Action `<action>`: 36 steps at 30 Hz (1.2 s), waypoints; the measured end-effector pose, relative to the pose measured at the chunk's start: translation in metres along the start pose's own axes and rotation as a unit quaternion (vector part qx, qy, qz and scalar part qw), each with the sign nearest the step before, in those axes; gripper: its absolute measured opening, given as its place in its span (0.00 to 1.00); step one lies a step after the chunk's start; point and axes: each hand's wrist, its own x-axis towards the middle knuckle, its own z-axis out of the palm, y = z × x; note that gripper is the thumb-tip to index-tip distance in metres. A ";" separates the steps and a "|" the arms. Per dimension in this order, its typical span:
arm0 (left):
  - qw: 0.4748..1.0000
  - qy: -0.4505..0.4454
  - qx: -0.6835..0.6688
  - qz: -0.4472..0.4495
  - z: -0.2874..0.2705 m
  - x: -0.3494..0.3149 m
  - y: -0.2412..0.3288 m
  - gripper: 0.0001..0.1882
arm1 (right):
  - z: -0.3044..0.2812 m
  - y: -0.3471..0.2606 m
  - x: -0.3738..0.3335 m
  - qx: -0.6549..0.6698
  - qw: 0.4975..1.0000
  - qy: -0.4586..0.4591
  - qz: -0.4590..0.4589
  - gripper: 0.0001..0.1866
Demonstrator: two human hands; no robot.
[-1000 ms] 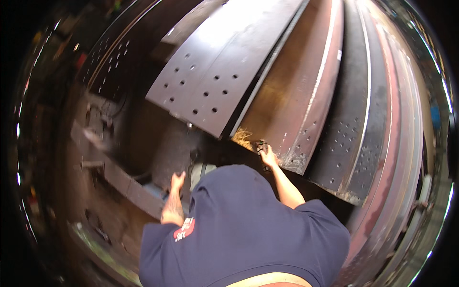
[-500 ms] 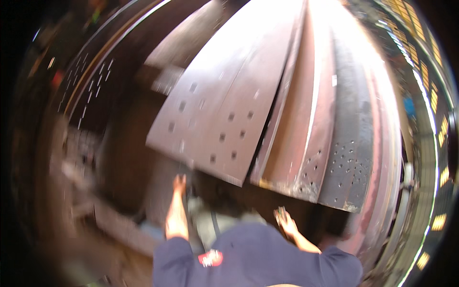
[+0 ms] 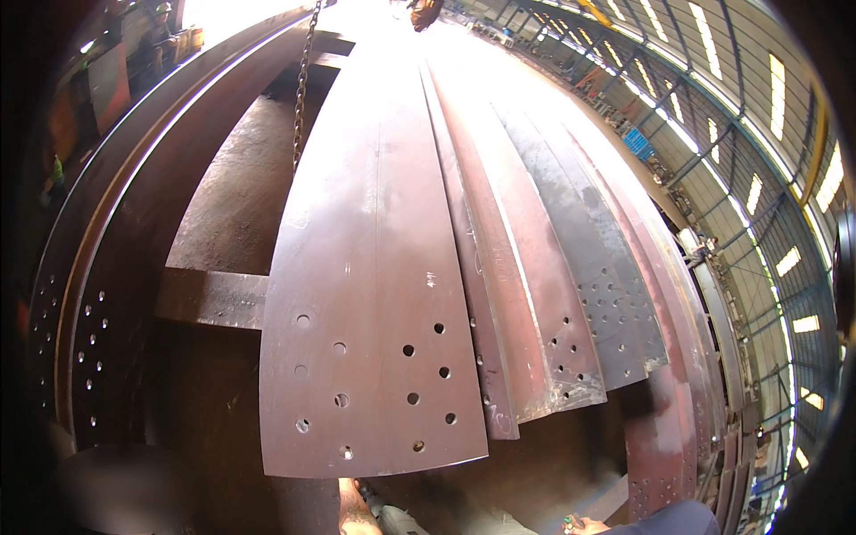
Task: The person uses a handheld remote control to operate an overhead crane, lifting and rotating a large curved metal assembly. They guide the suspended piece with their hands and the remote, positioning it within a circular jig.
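Note:
Before me lies a wide reddish-brown steel beam [image 3: 374, 267] with several round bolt holes near its close end. My left hand [image 3: 349, 490] is right at the lower edge of that end; its fingers are hidden or cut off by the steel, so their grip does not show. At the bottom edge, right of centre, my right hand [image 3: 581, 525] is partly in view. Its fingers are curled around something small and dark greenish that I cannot make out, apart from the beams.
More drilled steel beams [image 3: 553, 357] lie alongside to the right, and a long flanged beam [image 3: 98, 267] curves along the left. A steel crosspiece [image 3: 214, 297] joins the middle beam's left side. A chain [image 3: 303, 89] hangs at the back. People stand far left [image 3: 163, 36] and far right [image 3: 703, 250].
My view has swung up and steadied, so more of the beams and the hall shows. Both hands now sit lower in the picture, with the right one partly cut off.

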 end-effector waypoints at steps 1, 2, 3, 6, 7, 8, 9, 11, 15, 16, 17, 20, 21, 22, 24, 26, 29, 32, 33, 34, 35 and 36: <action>1.000 0.011 0.014 0.002 0.002 -0.002 0.002 0.21 | 0.006 0.005 0.001 0.035 0.999 0.002 -0.019 0.41; 1.000 0.018 0.022 0.002 0.005 -0.004 0.004 0.21 | 0.012 0.011 0.002 0.068 0.997 0.001 -0.039 0.37; 0.999 0.028 0.029 0.003 0.008 -0.006 0.006 0.21 | 0.016 0.016 0.005 0.102 0.993 -0.003 -0.064 0.34; 0.997 0.045 0.058 0.006 0.012 -0.010 0.006 0.22 | 0.035 0.036 0.007 0.179 0.978 -0.012 -0.104 0.26; 0.997 0.048 0.062 0.005 0.017 -0.012 0.005 0.22 | 0.036 0.043 0.008 0.134 0.987 0.024 -0.086 0.25; 0.996 0.054 0.067 0.008 0.018 -0.013 0.007 0.22 | 0.041 0.044 0.007 0.092 0.992 0.056 -0.067 0.24; 0.996 0.061 0.072 0.011 0.020 -0.011 0.007 0.22 | 0.040 0.029 0.002 0.048 0.994 0.088 -0.050 0.24; 0.995 0.070 0.074 0.011 0.022 -0.012 0.006 0.22 | 0.027 0.001 -0.019 0.170 0.984 0.019 -0.048 0.23; 0.992 0.090 0.092 0.008 0.024 -0.013 0.001 0.22 | 0.028 -0.004 -0.031 0.060 0.993 0.085 -0.055 0.22; 0.989 0.075 0.126 0.029 0.033 -0.016 0.002 0.22 | 0.048 -0.020 -0.076 0.039 0.994 0.099 -0.025 0.22; 0.991 0.087 0.102 0.011 0.029 -0.016 0.002 0.23 | 0.030 -0.004 -0.045 0.110 0.989 0.072 -0.071 0.23; 0.990 0.100 0.101 0.002 0.024 -0.021 -0.003 0.23 | 0.035 0.059 0.009 0.274 0.954 -0.049 -0.108 0.33; 0.989 0.104 0.106 0.005 0.022 -0.020 -0.005 0.23 | 0.030 0.055 0.006 0.155 0.987 -0.019 -0.043 0.38; 0.985 0.101 0.140 0.029 0.025 -0.021 -0.008 0.23 | 0.039 0.026 -0.043 0.061 0.997 0.002 0.041 0.45; 0.982 0.106 0.154 0.039 0.018 -0.026 -0.017 0.23 | 0.011 -0.002 -0.065 -0.088 0.990 0.030 0.107 0.52; 0.977 0.116 0.167 0.058 0.008 -0.028 -0.031 0.23 | -0.038 -0.008 -0.037 -0.101 0.990 0.081 0.049 0.49; 0.966 0.132 0.195 0.107 -0.030 -0.022 -0.054 0.23 | -0.165 -0.097 -0.010 -0.151 0.972 0.175 0.033 0.45; 0.953 0.119 0.228 0.158 -0.040 -0.023 -0.061 0.24 | -0.267 -0.156 -0.012 -0.133 0.954 0.259 0.066 0.41; 0.952 0.118 0.228 0.165 -0.041 -0.023 -0.064 0.24 | -0.296 -0.170 -0.009 -0.128 0.948 0.282 0.070 0.39; 0.950 0.119 0.231 0.170 -0.041 -0.024 -0.065 0.24 | -0.317 -0.184 -0.005 -0.123 0.944 0.297 0.072 0.38; 0.949 0.120 0.233 0.177 -0.041 -0.023 -0.066 0.24 | -0.331 -0.192 -0.004 -0.116 0.940 0.311 0.077 0.37; 0.947 0.120 0.237 0.180 -0.044 -0.021 -0.066 0.24 | -0.340 -0.198 -0.001 -0.111 0.939 0.316 0.081 0.35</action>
